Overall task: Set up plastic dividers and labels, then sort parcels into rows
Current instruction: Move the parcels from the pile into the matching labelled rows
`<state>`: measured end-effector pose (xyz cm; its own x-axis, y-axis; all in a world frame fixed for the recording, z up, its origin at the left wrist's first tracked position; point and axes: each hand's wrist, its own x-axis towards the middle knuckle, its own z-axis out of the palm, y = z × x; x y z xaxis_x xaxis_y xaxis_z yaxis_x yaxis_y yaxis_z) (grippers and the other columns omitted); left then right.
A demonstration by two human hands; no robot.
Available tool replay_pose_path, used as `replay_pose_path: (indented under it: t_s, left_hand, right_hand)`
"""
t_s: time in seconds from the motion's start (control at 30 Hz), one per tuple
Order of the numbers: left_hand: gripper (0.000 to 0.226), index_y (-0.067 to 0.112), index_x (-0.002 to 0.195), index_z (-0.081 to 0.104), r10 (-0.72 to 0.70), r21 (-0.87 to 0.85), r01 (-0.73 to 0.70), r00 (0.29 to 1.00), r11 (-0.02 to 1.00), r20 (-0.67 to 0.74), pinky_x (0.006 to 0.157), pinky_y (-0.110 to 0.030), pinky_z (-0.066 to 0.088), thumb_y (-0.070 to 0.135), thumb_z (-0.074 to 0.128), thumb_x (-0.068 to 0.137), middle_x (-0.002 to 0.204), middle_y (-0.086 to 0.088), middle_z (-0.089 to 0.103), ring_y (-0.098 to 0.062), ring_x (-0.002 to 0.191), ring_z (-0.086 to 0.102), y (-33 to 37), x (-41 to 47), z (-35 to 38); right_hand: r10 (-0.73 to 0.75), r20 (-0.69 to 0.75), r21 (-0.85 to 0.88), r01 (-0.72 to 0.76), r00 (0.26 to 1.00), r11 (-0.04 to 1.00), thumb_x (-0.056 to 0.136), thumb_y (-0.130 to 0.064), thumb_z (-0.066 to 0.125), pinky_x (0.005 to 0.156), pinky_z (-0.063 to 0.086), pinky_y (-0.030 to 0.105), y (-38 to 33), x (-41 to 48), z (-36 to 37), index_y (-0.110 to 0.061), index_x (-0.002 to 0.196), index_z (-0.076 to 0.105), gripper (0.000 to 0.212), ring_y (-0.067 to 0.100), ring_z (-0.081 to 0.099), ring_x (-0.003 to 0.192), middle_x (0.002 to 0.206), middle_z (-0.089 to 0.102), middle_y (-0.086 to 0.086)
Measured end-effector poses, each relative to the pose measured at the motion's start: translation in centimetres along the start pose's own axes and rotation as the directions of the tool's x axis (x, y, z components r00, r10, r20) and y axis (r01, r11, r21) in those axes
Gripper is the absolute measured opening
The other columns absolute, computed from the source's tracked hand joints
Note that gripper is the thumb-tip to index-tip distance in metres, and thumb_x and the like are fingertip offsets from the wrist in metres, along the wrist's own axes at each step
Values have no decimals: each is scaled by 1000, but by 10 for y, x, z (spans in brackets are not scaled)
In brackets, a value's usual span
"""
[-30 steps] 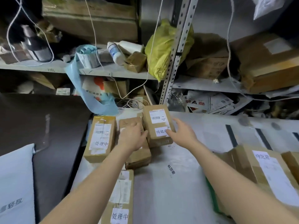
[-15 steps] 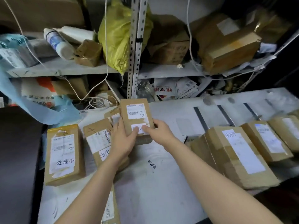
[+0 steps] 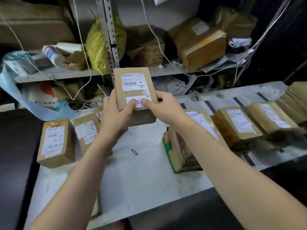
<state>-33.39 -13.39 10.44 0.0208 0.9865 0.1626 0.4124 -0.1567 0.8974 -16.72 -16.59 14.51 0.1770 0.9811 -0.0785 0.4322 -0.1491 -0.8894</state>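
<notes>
Held parcel (image 3: 134,87) label reads "MX MXRC 03"; left parcel (image 3: 55,143) reads "处理中"

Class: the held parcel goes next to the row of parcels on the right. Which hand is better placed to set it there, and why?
Right hand: it grips the parcel on the side facing the row; the left hand would cross over.

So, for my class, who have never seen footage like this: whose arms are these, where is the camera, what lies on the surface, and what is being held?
The camera sits on a person's head, looking down at their own bare arms. The left hand and right hand together hold a small brown cardboard parcel with white labels, lifted above the white tabletop. More brown labelled parcels lie there: two at the left, a row at the right. Behind is a cluttered metal shelf.
</notes>
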Motion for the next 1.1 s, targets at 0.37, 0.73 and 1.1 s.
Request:
replay_pose_path:
  t_s: [0.37, 0.73, 1.1]
  left_hand:
    - [55, 39, 131, 56, -99, 83, 112, 985, 990, -143, 85, -35, 56, 60, 59, 80, 124, 5, 60, -12, 108, 61, 46, -153, 23]
    - [62, 36, 122, 44, -532, -248, 506, 845, 826, -48, 90, -49, 59, 42, 80, 72, 107, -1, 71, -19, 95, 72, -2, -273, 53]
    - [136, 54, 156, -12, -674, -247, 772, 634, 586, 379, 93, -52, 58, 17, 91, 75, 122, -8, 71, -36, 88, 77, -45, -298, 111]
  right_hand:
    - [-79, 175, 62, 69, 981, 996, 93, -43, 67, 84, 58, 32, 45, -119, -50, -29, 118, 72, 29, 9, 69, 95, 103, 75, -14]
    - [100, 287, 72, -126, 953, 989, 95, -37, 68, 81, 58, 22, 137, -219, -41, -35, 139, 59, 45, 5, 66, 106, 122, 69, -14]
    - [191, 291, 63, -218, 937, 974, 94, -27, 72, 84, 55, 19, 239, -229, -71, -35, 145, 51, 56, -1, 64, 109, 124, 66, -19]
